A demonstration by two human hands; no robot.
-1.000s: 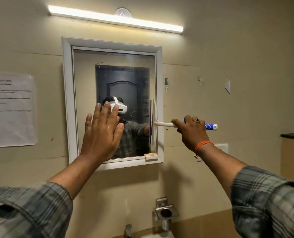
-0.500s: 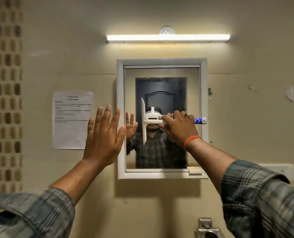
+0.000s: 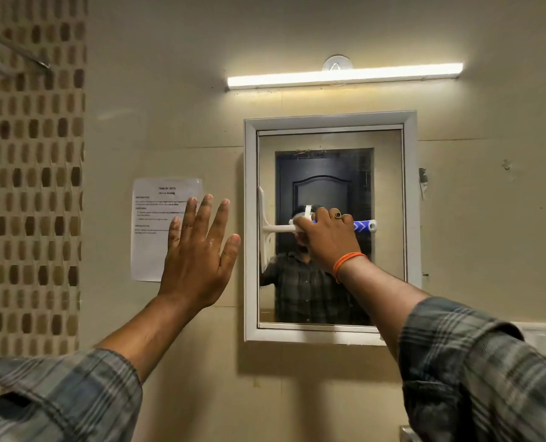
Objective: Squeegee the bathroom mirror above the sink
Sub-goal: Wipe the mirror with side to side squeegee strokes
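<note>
A white-framed mirror (image 3: pixel 388 193) hangs on the beige wall, reflecting a dark door and a person in a plaid shirt. My right hand (image 3: pixel 327 239) grips the white and blue handle of a squeegee (image 3: pixel 270 229). Its white blade stands upright against the glass at the mirror's left edge, about mid-height. My left hand (image 3: pixel 198 253) is raised with fingers spread, held in front of the wall just left of the mirror frame and holding nothing.
A printed paper sheet (image 3: pixel 156 215) is taped to the wall behind my left hand. A tube light (image 3: pixel 345 76) glows above the mirror. A mosaic tile strip (image 3: pixel 38 186) runs down the far left. A metal fixture (image 3: pixel 407 433) shows at the bottom edge.
The squeegee blade has swept across the glass from the mirror's right edge to its left edge. My left hand has come off the mirror to the wall beside it. The view shifted left.
</note>
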